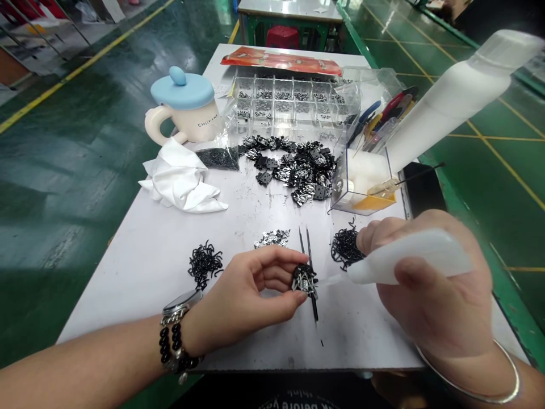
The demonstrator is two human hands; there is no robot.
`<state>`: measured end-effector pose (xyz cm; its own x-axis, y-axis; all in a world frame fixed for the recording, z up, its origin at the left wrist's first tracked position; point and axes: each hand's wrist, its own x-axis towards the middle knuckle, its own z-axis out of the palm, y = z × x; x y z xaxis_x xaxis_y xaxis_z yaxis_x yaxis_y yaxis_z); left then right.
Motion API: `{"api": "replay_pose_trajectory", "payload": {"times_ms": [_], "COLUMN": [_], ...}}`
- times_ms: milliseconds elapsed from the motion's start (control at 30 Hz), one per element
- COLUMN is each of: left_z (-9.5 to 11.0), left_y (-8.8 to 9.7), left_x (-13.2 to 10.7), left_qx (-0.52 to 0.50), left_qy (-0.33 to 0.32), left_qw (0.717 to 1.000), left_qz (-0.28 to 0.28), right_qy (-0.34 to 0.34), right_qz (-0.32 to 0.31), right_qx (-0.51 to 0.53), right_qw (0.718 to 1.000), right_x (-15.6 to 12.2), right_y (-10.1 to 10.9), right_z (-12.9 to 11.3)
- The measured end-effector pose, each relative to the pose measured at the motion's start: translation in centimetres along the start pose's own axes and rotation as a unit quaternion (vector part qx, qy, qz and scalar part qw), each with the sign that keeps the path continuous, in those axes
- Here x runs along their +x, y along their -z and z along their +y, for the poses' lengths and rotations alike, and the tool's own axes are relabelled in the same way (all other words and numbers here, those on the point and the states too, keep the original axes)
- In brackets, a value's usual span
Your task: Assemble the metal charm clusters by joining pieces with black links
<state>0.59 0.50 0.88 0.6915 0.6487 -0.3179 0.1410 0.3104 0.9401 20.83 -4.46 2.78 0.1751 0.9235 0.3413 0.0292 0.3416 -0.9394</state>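
My left hand [251, 289] pinches a small black-and-silver metal part [304, 279] between thumb and fingertips, just above the white table [264, 335]. Wrapped in my right hand [443, 289] is a translucent squeeze bottle [413, 258], its thin nozzle reaching left to the part. Whether the tip touches it I cannot tell. Black tweezers [309, 244] lie on the table beneath the part. Small black hooked pieces form one pile [205, 262] left of my left hand and another pile [346, 247] beside my right fingers. Tiny silver pieces [272, 238] lie behind my left hand.
Many black-and-silver parts [298, 165] are heaped mid-table, before a clear compartment tray [283, 102]. A lidded mug [196, 116], white cloth [179, 176] and bag of black pieces [219, 156] stand left. A clear tool box [361, 196] and tall white bottle [447, 102] are right.
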Motion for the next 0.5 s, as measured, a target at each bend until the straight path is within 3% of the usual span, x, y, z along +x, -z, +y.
{"api": "replay_pose_trajectory", "payload": {"times_ms": [200,333,433,500], "left_z": [0.1,0.3,0.4,0.4], "left_y": [0.0,0.0,-0.2,-0.5], "left_x": [0.2,0.1,0.1,0.0], "left_qx": [-0.001,-0.005,-0.015,-0.024], "left_qy": [0.009,0.014,0.016,0.024], "left_qw": [1.0,1.0,1.0,0.999], "left_qz": [0.002,0.0,0.002,-0.002], "right_qy": [0.001,0.022,0.087,0.072], "right_qz": [0.01,0.086,0.189,0.182], "right_qx": [-0.006,0.022,-0.056,-0.143], "right_qw": [1.0,0.996,0.977,0.97], "right_x": [0.1,0.7,1.4,1.9], "right_y": [-0.1,-0.6,-0.3,0.2], "right_z": [-0.3,-0.3,0.9,2.1]}}
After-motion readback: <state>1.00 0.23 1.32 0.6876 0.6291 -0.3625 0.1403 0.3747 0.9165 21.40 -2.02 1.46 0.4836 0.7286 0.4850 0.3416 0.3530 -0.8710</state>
